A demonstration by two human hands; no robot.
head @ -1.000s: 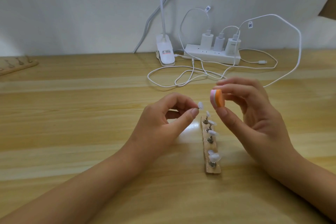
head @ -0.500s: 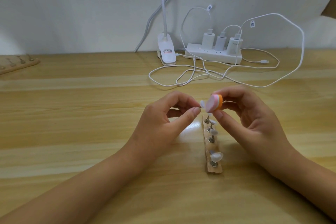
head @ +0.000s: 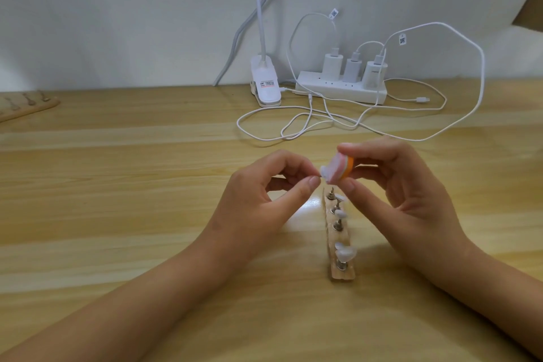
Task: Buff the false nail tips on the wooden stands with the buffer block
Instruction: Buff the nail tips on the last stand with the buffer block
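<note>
Left hand pinches a nail tip; right hand grips the buffer block against it, above the wooden stand on the desk.

Bright, even light fills the room, with a white glare patch on the bench just left of the wooden stand. Soft shadow lies right of the stand, under the right hand. Above the stand's far end the buffer block looks slightly smeared, and the bench's plank lines curve gently.
</note>
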